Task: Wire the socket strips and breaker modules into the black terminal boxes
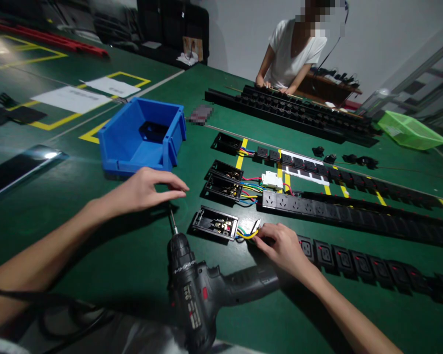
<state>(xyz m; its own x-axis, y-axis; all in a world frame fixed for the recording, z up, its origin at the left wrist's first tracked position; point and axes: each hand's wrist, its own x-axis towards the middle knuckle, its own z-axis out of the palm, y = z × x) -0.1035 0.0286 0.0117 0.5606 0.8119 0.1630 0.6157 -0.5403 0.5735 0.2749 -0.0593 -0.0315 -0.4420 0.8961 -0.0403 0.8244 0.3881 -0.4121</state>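
My left hand (147, 189) hovers over the green table just in front of a blue bin (142, 135), fingers curved and pinched together with nothing clearly visible in them. My right hand (282, 246) pinches the coloured wires (247, 233) that join a small black open module (216, 222) to a long black socket strip (372, 268). A dark cordless screwdriver (195, 287) lies on the table between my arms, its bit pointing away from me.
More black modules (223, 181) and socket strips (354, 211) lie further out. A person in a white shirt (295, 54) works on strips at the far edge. A phone (18, 167) lies at left, a green tray (409, 130) at right.
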